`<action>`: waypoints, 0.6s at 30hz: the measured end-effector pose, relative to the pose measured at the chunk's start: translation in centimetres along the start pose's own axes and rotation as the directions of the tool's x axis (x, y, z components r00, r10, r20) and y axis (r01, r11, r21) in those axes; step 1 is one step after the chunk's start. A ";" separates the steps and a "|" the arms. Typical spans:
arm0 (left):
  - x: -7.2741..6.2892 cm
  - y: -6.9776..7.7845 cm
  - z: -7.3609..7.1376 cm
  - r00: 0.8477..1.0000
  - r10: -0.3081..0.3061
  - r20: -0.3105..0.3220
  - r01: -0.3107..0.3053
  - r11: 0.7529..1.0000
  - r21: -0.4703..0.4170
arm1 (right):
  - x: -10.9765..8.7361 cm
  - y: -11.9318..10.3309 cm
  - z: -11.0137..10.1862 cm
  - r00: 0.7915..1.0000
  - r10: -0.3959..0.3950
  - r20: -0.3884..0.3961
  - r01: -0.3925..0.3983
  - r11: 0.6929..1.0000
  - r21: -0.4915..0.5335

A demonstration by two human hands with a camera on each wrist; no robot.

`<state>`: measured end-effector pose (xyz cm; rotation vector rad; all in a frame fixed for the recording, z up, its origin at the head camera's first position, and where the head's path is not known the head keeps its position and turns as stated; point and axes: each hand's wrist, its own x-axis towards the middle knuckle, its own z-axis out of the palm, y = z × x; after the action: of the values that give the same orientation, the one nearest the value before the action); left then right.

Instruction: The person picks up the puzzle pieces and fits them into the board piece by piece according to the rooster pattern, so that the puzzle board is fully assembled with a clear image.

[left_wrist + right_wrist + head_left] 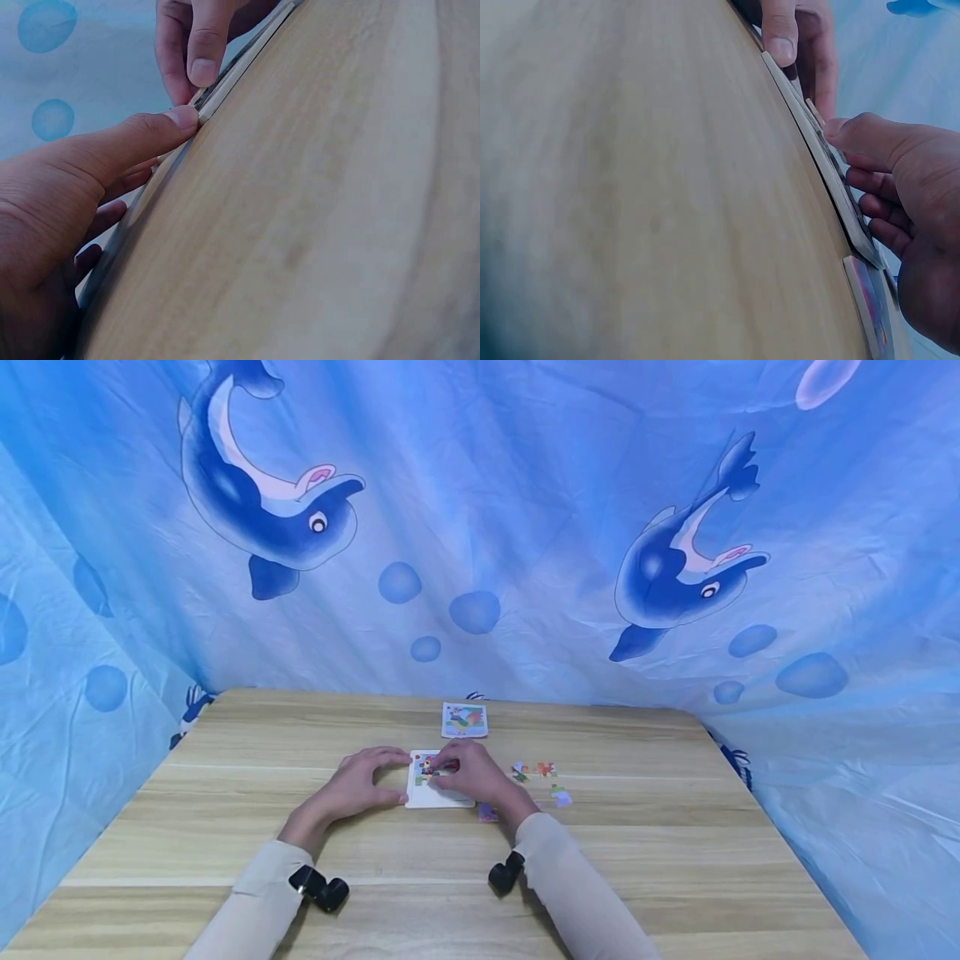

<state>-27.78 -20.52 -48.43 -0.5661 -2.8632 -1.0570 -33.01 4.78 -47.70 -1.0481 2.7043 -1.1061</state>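
Note:
A white-bordered jigsaw board lies flat on the wooden table, with colourful pieces set in its upper left part. My left hand holds the board's left side, thumb at the near corner and fingertips at the far corner. Over the board, my right hand pinches a small puzzle piece between thumb and fingers; its picture is hidden. In the left wrist view the left thumb touches the board's edge. The right hand covers much of the board's right half in the head view.
Behind the board lies a square picture card. Several loose puzzle pieces lie to the right, one purple and green. Another purple piece sits by the board's near right corner, partly under the right wrist. A blue dolphin curtain hangs behind the table.

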 end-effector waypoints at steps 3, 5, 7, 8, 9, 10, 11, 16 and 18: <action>0.0 -0.1 0.1 1.000 0.001 -0.003 -0.001 1.000 -0.002 | 0.0 -0.1 0.0 1.000 0.001 0.009 -0.001 1.000 -0.004; 0.0 -0.1 0.1 1.000 0.003 -0.006 -0.003 1.000 0.001 | 0.0 -0.2 0.0 1.000 0.001 0.015 -0.001 1.000 -0.004; 0.0 -0.2 0.2 1.000 0.004 -0.009 -0.004 1.000 0.003 | 0.0 -0.2 0.0 1.000 0.004 0.022 -0.003 1.000 -0.010; 0.0 -0.2 0.2 1.000 0.005 -0.011 -0.005 1.000 0.004 | 0.0 -0.3 0.1 1.000 0.007 0.024 -0.006 1.000 -0.010; 0.1 -0.2 0.2 1.000 0.007 -0.012 -0.007 1.000 0.008 | 0.1 -0.3 0.1 1.000 0.006 0.025 -0.006 1.000 -0.012; 0.1 -0.2 0.2 1.000 0.008 -0.014 -0.008 1.000 0.009 | 0.1 -0.3 0.1 1.000 0.006 0.025 -0.006 1.000 -0.012; 0.1 -0.2 0.2 1.000 0.009 -0.015 -0.009 1.000 0.010 | 0.1 -0.3 0.1 1.000 0.007 0.024 -0.007 1.000 -0.017; 0.1 -0.3 0.2 1.000 0.009 -0.013 -0.009 1.000 0.007 | 0.1 -0.2 0.3 1.000 0.018 0.018 -0.017 0.999 -0.044; 0.1 -0.3 0.2 1.000 0.007 -0.009 -0.007 1.000 0.003 | 0.1 -0.3 0.3 1.000 0.024 0.019 -0.024 0.999 -0.038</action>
<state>-27.92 -20.55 -48.74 -0.5692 -2.8529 -1.0513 -32.86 4.39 -47.75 -1.0230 2.7262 -1.0394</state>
